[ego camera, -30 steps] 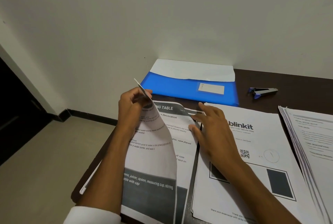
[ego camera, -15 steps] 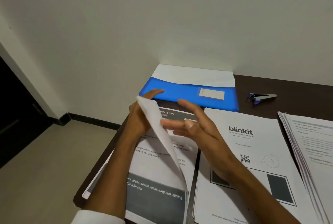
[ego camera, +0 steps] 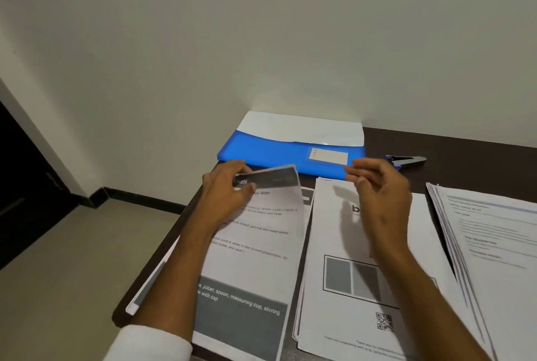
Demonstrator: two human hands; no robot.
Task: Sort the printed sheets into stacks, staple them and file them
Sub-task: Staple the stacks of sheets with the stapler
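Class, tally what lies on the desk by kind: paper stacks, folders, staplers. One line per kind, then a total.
Paper stacks: 3, the left stack, middle stack and right stack
Folders: 1, the blue folder
Staplers: 1, the stapler
Total: 5

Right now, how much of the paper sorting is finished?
Partly done: three piles lie on the table, the left stack, the blinkit stack and a right stack. In hand: the left hand pinches the left stack's top sheet; the right hand hovers, holding nothing. Left: the stapler and blue folder lie untouched.
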